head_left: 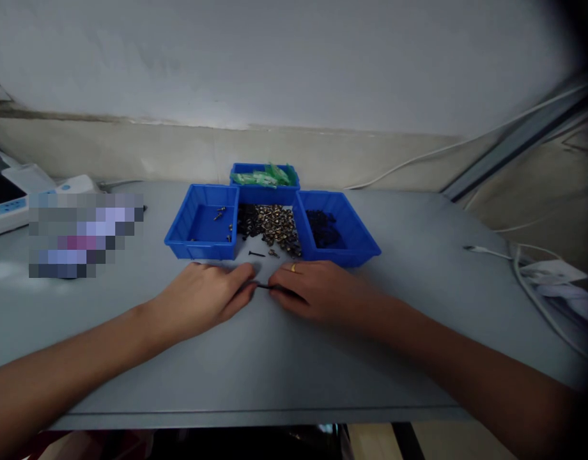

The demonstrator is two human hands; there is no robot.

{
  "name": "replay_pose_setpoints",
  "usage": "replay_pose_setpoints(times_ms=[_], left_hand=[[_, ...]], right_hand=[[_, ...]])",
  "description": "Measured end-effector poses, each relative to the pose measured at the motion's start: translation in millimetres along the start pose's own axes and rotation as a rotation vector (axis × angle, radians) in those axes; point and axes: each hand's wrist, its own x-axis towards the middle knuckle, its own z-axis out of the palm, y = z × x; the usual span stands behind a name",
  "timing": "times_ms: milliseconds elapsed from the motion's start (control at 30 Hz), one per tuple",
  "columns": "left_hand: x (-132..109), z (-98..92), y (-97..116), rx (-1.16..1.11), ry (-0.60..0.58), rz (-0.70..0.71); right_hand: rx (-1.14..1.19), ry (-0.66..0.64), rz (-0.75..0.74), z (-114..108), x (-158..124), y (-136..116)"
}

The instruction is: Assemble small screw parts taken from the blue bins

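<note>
Between my fingertips stretches a thin black screw (pixel 264 286). My left hand (pixel 210 291) pinches its left end with thumb and finger, and my right hand (pixel 313 287), wearing a gold ring, closes on its right end. Just beyond my hands, a loose black screw (pixel 256 254) and a small brass-coloured fastener (pixel 273 253) lie on the grey table (pixel 275 377). Behind them is a mixed pile of brass-coloured fasteners (pixel 277 225) and black screws (pixel 248 221). The left blue bin (pixel 201 250) holds several brass-coloured pieces. Dark screws (pixel 323 229) fill part of the right blue bin (pixel 354 255).
A third blue bin (pixel 265 195) at the back contains green plastic packaging (pixel 270 175). On the left lie a pixelated object (pixel 85 236) and a white power strip (pixel 9 214). White cables (pixel 528 291) run along the right side. A wall (pixel 294 153) closes off the rear.
</note>
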Motion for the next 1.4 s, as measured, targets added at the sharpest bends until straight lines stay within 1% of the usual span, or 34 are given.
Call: replay_pose_setpoints(times_ms=[100, 200, 300, 400, 500, 567, 667, 833, 900, 933, 967, 1000, 1033, 1067, 1100, 1133, 1167, 1200, 1267, 1400], left_hand=[[-1, 1.7, -1, 0.063, 0.005, -0.076], [-1, 3.0, -2, 0.067, 0.003, -0.094], [2, 3.3, -2, 0.060, -0.028, -0.097], [9, 3.9, -2, 0.126, -0.049, -0.151], [11, 5.0, -1, 0.159, -0.040, -0.176], [9, 5.0, -2, 0.122, -0.026, -0.151], [4, 2.8, -4, 0.029, -0.011, -0.071], [3, -2.5, -4, -0.112, -0.020, 0.017], [4, -5.2, -4, -0.219, 0.002, 0.052], [5, -7.0, -5, -0.315, 0.002, 0.058], [5, -9.4, -6, -0.446, -0.036, 0.061], [5, -12.2, -8, -0.601, -0.097, 0.063], [4, -15.4, -11, -0.785, -0.227, 0.062], [4, -18.6, -14, -0.963, -0.409, 0.096], [3, -21.6, -18, -1.105, -0.552, 0.141], [3, -24.1, -22, -1.188, -0.667, 0.185], [2, -25.9, -26, -1.217, -0.786, 0.229], [1, -27.0, -30, -1.249, -0.856, 0.262], [0, -27.9, -35, -1.287, -0.916, 0.283], [1, -29.8, -37, -1.282, -0.946, 0.313]], right_hand=[[0.004, -0.010, 0.008, -1, -1, 0], [0.012, -0.016, 0.017, -2, -1, 0], [0.026, -0.028, 0.053, -3, -1, -1], [0.040, -0.036, 0.078, -3, 1, 0], [0.062, -0.045, 0.090, -2, 3, 1], [0.077, -0.059, 0.100, -1, 4, 1], [0.094, -0.082, 0.114, -1, 4, 1], [0.063, -0.062, 0.101, -2, 2, 1], [0.065, -0.064, 0.093, -3, 1, 2], [0.068, -0.069, 0.092, -3, 1, 2], [0.072, -0.075, 0.091, -4, 1, 2], [0.077, -0.080, 0.092, -4, 1, 2], [0.081, -0.084, 0.094, -5, 1, 2], [0.088, -0.087, 0.098, -5, 1, 2], [0.095, -0.087, 0.099, -5, 0, 2], [0.099, -0.082, 0.098, -5, 0, 1], [0.100, -0.078, 0.096, -5, 0, 1], [0.098, -0.072, 0.093, -4, 0, 1], [0.087, -0.069, 0.085, -4, 0, 2], [0.076, -0.071, 0.078, -4, 0, 2]])
